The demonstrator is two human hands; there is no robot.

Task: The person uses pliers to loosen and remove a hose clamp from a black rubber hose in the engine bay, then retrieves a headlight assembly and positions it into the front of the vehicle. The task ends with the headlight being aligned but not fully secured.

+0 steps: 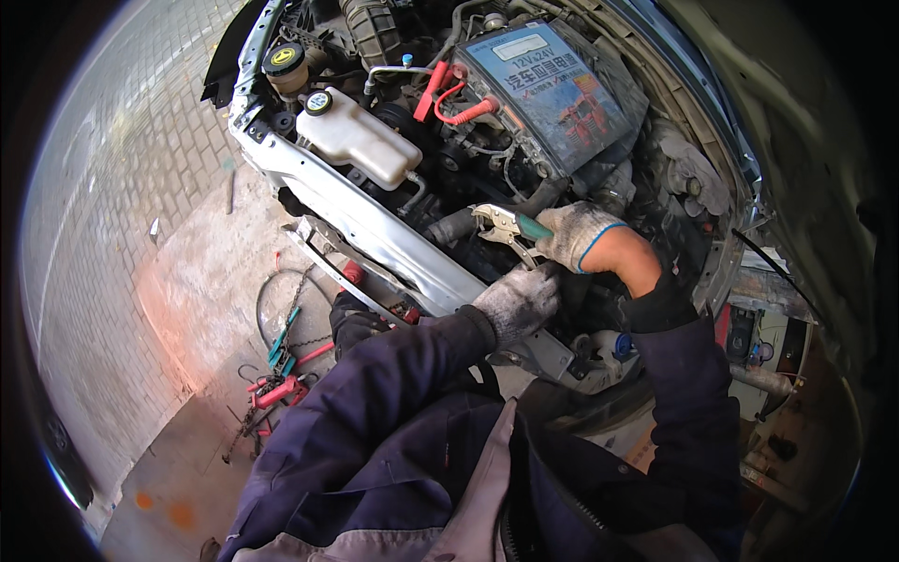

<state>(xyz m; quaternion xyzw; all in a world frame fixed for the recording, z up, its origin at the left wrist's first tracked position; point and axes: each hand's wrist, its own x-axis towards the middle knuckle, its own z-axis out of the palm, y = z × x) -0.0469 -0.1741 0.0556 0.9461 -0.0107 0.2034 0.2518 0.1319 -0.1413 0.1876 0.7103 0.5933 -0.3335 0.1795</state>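
Observation:
Over the engine bay I hold locking pliers [506,225] with metal jaws and a green handle. My right hand [571,234], in a grey-white knit glove with a blue cuff, is closed around the green handle. Just below it, my left hand [518,302], in a soiled glove, curls its fingers at the end of the pliers' lower metal lever. The fingertips of that hand are mostly hidden. The jaws point left, above a dark hose [456,225], and I cannot tell whether they touch it.
A silver front crossmember [375,225] runs beneath my left arm. Behind are a white fluid reservoir [361,140], a boxed battery [552,94] and a red cable clamp [429,92]. A grey glove [691,169] lies at the right. Red chain tools [279,390] lie on the ground, left.

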